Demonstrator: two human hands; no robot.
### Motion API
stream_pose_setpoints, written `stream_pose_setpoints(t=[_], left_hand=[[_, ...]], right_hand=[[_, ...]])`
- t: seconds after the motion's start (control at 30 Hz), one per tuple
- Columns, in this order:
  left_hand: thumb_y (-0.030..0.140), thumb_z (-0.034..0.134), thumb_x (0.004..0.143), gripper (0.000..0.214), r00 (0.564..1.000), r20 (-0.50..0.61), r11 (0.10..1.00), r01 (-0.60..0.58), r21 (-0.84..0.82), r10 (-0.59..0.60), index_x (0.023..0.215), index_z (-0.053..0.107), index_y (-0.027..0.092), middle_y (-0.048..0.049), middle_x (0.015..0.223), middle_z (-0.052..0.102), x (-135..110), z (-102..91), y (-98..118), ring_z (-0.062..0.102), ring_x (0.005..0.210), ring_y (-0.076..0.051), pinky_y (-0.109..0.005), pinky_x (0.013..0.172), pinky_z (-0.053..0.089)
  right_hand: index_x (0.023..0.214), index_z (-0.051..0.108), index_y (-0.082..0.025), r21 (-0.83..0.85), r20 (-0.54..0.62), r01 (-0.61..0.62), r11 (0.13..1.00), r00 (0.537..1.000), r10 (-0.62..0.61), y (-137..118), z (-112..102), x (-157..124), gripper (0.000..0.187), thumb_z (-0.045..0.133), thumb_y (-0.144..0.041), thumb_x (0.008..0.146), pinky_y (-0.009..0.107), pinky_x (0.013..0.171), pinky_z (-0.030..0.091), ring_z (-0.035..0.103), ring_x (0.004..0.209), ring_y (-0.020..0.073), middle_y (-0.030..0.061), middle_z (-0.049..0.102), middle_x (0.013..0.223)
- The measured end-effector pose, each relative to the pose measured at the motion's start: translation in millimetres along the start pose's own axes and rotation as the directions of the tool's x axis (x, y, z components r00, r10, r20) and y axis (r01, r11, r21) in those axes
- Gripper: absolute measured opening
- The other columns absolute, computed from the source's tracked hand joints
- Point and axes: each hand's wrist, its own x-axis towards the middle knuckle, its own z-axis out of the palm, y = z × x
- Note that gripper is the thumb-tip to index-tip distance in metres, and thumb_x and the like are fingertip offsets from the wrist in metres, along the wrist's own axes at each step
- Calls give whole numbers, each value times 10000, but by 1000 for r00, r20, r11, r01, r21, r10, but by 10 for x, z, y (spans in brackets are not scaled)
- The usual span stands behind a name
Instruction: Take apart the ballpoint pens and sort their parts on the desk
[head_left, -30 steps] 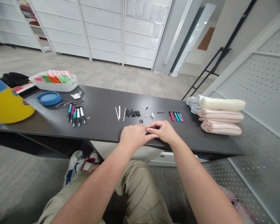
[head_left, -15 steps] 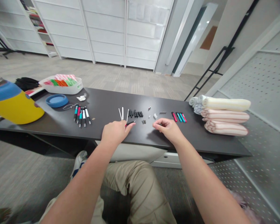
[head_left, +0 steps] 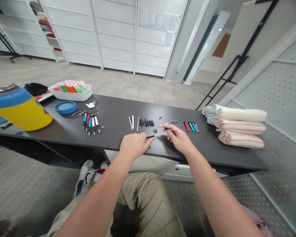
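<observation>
My left hand (head_left: pixel 135 143) is closed around a partly assembled pen (head_left: pixel 151 137), its black end and thin tip pointing right. My right hand (head_left: pixel 178 136) hovers just right of that tip, thumb and fingers pinched together. Whatever lies between those fingertips is too small to make out. Beyond my hands are white refill tubes (head_left: pixel 132 122), a row of black pen grips (head_left: pixel 146 122) and small dark metal parts (head_left: pixel 155 131). Springs (head_left: pixel 174 122) lie behind my right hand, and red and teal pen barrels (head_left: pixel 192 127) sit to its right.
Finished-looking pens (head_left: pixel 91 123) lie at the left, near a blue lid (head_left: pixel 65 107). A white basket (head_left: pixel 86 95) of wrapped items and a yellow-and-blue container (head_left: pixel 27 112) stand at the far left. Rolled towels (head_left: pixel 240 126) are stacked at the right end of the dark table (head_left: pixel 113 105).
My left hand has moved right with the pen, away from the refill tubes and closer to my right hand. My right hand's index finger now reaches further out. The view has shifted slightly.
</observation>
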Motion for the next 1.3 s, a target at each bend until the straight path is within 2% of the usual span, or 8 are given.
stream_pose_setpoints(t=[0.23,0.47,0.53,0.63,0.77,0.93,1.13,1.3], left_hand=[[716,308,1014,687,999,40,1000,17,-7,-17,995,744,185,-150,845,758,-1,-16,23,755,851,-320,-369,758,523],[705,293,1021,687,999,47,1000,7,6,-7,994,741,185,-149,839,757,12,-13,19,752,834,-319,-372,752,522],[701,298,1022,676,999,39,1000,0,8,0,990,739,189,-143,833,756,13,-3,13,751,826,-319,-371,741,521],[694,310,1023,658,1000,27,1000,-8,9,8,988,734,192,-137,823,754,14,7,7,752,822,-316,-363,729,517],[692,306,1024,659,1000,16,1000,-9,15,9,979,732,191,-132,812,750,18,10,4,751,804,-319,-362,710,516],[696,300,1024,671,1000,19,1000,-9,4,9,989,733,184,-142,836,753,18,11,0,751,813,-326,-375,712,520],[692,293,1025,661,1000,23,1000,-10,9,10,993,727,194,-136,840,757,20,16,-3,750,811,-337,-397,719,532],[679,308,1029,640,999,28,1000,-16,2,15,993,726,195,-132,844,756,26,15,-5,750,816,-338,-395,720,533]], right_hand=[[1252,608,-225,142,19,-56,988,998,54,-27,15,4,377,612,-470,966,265,575,481,605,642,106,102,713,1270],[1190,566,-227,214,-14,-102,972,994,108,-64,24,2,437,672,-552,917,269,557,485,620,603,118,103,769,1159],[1140,588,-226,158,-33,-112,981,992,118,-52,33,2,415,673,-565,915,276,565,489,631,618,132,91,780,1098],[1064,663,-226,-47,-68,-73,996,995,70,-39,46,-9,350,702,-536,904,307,646,510,662,692,170,67,782,990],[1012,732,-242,-314,-130,-60,948,991,19,-64,37,-32,267,697,-488,916,332,696,485,658,715,195,38,763,871],[987,755,-245,-415,-171,-104,904,985,35,-104,27,-37,239,683,-465,926,335,660,449,616,653,180,30,750,884],[1067,759,-224,-548,-146,6,837,984,-102,-161,81,-39,259,646,-426,950,355,749,484,584,655,161,78,708,1074],[1106,745,-232,-581,-57,52,812,993,-105,-169,84,-40,326,702,-487,907,340,684,461,580,661,175,48,685,943]])
